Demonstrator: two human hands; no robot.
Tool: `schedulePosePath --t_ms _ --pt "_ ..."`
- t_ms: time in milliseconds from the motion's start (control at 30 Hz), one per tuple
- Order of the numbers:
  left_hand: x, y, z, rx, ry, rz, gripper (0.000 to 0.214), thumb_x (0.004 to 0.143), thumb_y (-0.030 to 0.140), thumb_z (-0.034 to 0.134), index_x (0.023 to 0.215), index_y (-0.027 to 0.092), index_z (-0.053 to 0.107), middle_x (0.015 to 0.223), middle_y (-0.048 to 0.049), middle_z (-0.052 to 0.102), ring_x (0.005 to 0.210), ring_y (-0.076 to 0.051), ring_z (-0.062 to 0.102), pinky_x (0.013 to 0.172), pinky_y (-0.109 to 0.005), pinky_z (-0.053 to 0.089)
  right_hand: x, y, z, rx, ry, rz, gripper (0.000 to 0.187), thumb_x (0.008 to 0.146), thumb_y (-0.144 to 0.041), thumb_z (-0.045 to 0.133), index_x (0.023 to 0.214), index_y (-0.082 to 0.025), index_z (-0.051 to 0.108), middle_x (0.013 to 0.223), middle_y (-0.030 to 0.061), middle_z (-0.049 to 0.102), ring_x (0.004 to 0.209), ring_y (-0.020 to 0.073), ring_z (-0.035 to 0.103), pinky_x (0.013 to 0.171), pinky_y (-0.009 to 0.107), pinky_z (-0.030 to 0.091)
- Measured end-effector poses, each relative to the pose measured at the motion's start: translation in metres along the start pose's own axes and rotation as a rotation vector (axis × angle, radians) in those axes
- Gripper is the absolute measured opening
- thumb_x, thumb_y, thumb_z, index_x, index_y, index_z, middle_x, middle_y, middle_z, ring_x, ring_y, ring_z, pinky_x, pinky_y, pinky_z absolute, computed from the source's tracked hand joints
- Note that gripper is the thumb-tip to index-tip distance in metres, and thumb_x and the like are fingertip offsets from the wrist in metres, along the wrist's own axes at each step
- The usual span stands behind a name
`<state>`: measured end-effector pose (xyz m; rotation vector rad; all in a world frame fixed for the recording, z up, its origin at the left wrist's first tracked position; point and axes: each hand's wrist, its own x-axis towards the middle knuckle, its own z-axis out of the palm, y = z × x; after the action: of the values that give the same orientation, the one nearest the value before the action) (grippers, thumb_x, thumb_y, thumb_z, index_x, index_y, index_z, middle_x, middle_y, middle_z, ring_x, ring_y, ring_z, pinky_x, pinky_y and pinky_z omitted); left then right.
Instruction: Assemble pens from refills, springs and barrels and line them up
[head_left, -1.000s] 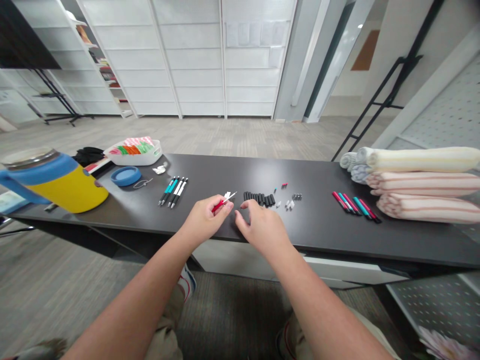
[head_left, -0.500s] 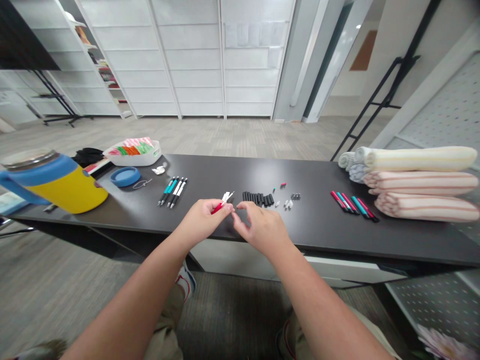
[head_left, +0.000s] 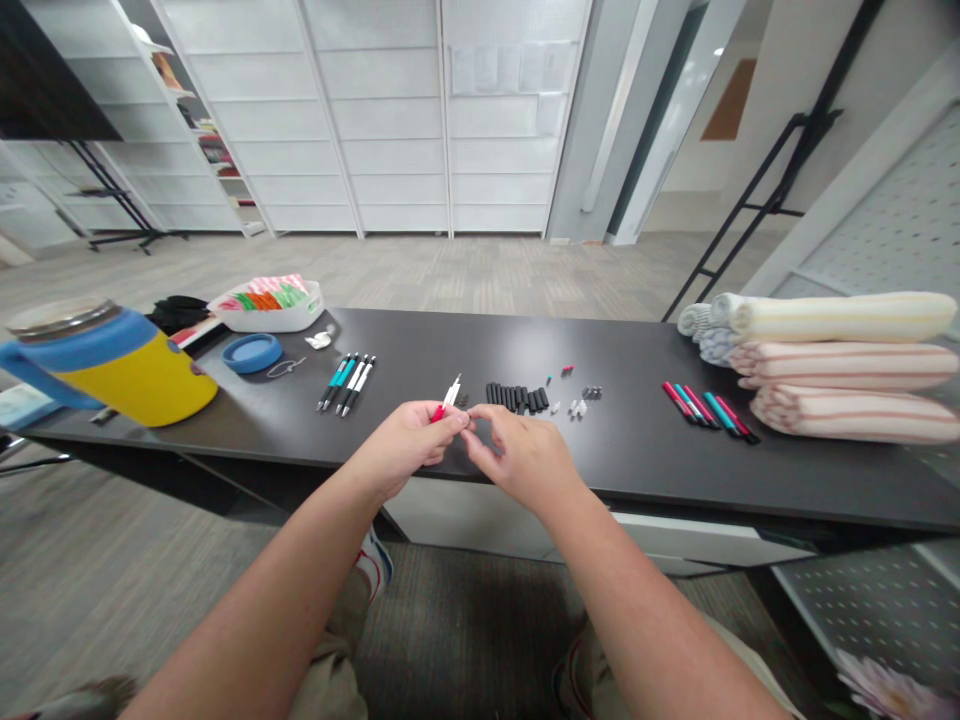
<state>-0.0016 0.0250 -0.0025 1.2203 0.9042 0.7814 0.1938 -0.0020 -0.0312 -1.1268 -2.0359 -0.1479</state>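
Note:
My left hand (head_left: 411, 440) is closed round a red pen barrel (head_left: 438, 412). A thin white refill (head_left: 452, 390) with a pointed tip shows just beyond it, slanting up. My right hand (head_left: 525, 450) has thumb and index pinched together at the left fingertips; what is between them is too small to make out. Small dark springs (head_left: 463, 400) lie on the table just past the fingers. To the right of them is a row of black rubber grips (head_left: 517, 397), with small clear pieces (head_left: 577, 408) and dark metal bits (head_left: 592, 393) beside it.
Assembled pens (head_left: 346, 384) lie left on the dark table (head_left: 420, 340). Coloured pen barrels (head_left: 709, 410) lie right, before rolled towels (head_left: 847, 365). A yellow and blue mug (head_left: 127, 365), its blue lid (head_left: 252, 352) and a white basket (head_left: 277, 315) stand at far left.
The white refill by my left hand has turned from slanting right to pointing more upright. My hands stay close together in nearly the same spot.

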Motion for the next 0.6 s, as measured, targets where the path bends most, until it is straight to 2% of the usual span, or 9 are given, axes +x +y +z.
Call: schedulePosePath --t_ms 167,333,600 --pt "0.0012 -0.0006 0.0018 -0.036 -0.01 0.009 0.041 0.086 0.05 0.08 0.081 0.015 0.059 0.063 0.0083 0.037 0.051 -0.004 0.022 0.047 -0.022 0.016 0.0008 0.0033 -0.0028 0.103 -0.034 0.057 0.033 0.103 -0.044 0.062 0.124 -0.019 0.07 0.071 -0.0015 0.071 0.058 0.0135 0.065 0.06 0.027 0.041" --pt "0.0009 -0.0007 0.0024 -0.031 -0.012 0.004 0.041 0.086 0.05 0.08 0.082 0.016 0.058 0.063 0.0085 0.037 0.051 -0.004 0.023 0.048 -0.022 0.015 0.0015 0.0046 -0.0044 0.153 -0.056 0.056 0.026 0.105 -0.042 0.062 0.12 -0.023 0.073 0.075 -0.0019 0.074 0.058 0.0122 0.065 0.06 0.026 0.04" --pt "-0.001 0.0003 0.0023 -0.043 -0.02 -0.02 0.04 0.086 0.05 0.08 0.081 0.016 0.059 0.06 0.0101 0.032 0.05 -0.005 0.021 0.048 -0.022 0.017 -0.0005 0.005 -0.0033 0.102 -0.046 0.029 0.026 0.108 -0.039 0.057 0.116 -0.022 0.074 0.08 0.001 0.079 0.063 0.0139 0.07 0.066 0.025 0.045"
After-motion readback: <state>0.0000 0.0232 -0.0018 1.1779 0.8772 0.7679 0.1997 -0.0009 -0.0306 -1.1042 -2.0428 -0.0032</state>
